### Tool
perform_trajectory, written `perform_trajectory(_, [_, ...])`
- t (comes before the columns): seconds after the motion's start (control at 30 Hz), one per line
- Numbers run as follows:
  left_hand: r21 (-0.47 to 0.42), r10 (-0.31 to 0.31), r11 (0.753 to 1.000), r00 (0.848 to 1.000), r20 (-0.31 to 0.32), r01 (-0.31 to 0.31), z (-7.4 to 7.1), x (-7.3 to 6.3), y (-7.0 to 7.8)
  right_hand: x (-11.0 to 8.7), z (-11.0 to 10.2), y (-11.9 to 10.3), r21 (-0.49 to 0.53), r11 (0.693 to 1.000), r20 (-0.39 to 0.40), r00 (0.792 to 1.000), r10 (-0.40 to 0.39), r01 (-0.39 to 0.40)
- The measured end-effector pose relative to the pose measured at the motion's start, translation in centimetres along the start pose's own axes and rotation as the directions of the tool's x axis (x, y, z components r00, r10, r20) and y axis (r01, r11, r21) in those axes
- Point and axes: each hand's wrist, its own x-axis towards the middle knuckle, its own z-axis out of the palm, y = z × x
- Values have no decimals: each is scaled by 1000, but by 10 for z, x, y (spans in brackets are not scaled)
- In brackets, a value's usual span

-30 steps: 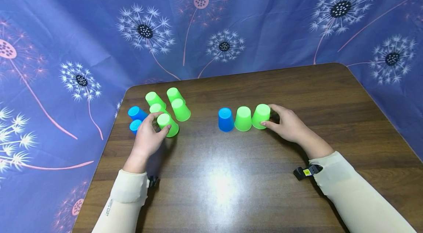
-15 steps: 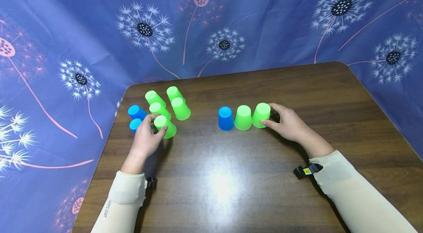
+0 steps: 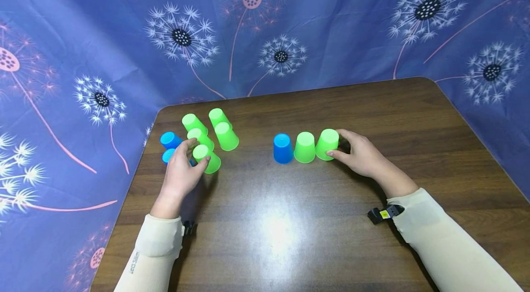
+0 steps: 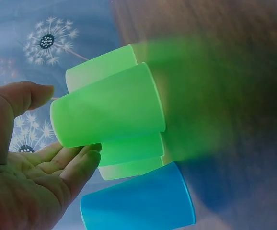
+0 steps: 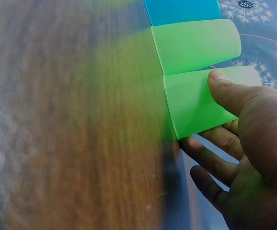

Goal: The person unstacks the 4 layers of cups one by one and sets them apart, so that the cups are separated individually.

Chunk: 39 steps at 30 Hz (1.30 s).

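Note:
Upside-down plastic cups stand on the wooden table. My left hand (image 3: 182, 172) is beside the nearest green cup (image 3: 206, 159) of the left group. In the left wrist view the thumb (image 4: 40, 95) is lifted off that green cup (image 4: 110, 106), and the loosely extended fingers lie along its side. On the right, my right hand (image 3: 361, 153) holds a green cup (image 3: 327, 145) at the end of a row, thumb (image 5: 225, 88) on the near side and fingers round the far side. Left of it in the row stand another green cup (image 3: 304, 148) and a blue cup (image 3: 283, 149).
Behind the left hand are several more green cups (image 3: 227, 137) and two blue cups (image 3: 170, 140), one partly hidden by the hand. A blue dandelion-print cloth (image 3: 323, 30) hangs behind the wooden table (image 3: 323, 227).
The near green cup shifted slightly left and toward me with my left hand, then stayed put as the thumb and fingers loosened from it. The right hand stays on its cup.

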Motion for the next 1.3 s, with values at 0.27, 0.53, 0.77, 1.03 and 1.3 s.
perform_trajectory(0.27, [-37,28,999,999,-28,-29,-5,3,9,0,0,0,1,1000,2,1000,-3,3])
perform_trajectory(0.53, [-119,82,989,994,-66,-90,-2,12,34,1,-2,-1,-6,1000,5,1000,4,-4])
perform_trajectory(0.77, [-198,135,972,991,15,-129,19,20,61,0,0,-1,-2,1000,-1,1000,-14,14])
perform_trajectory(1.03, [-286,187,949,969,161,-136,50,25,83,-2,2,0,-1,1000,-10,1000,-24,24])
perform_trajectory(1.3, [-288,246,942,939,242,-173,84,29,91,-1,3,1,-5,999,-32,998,-46,46])
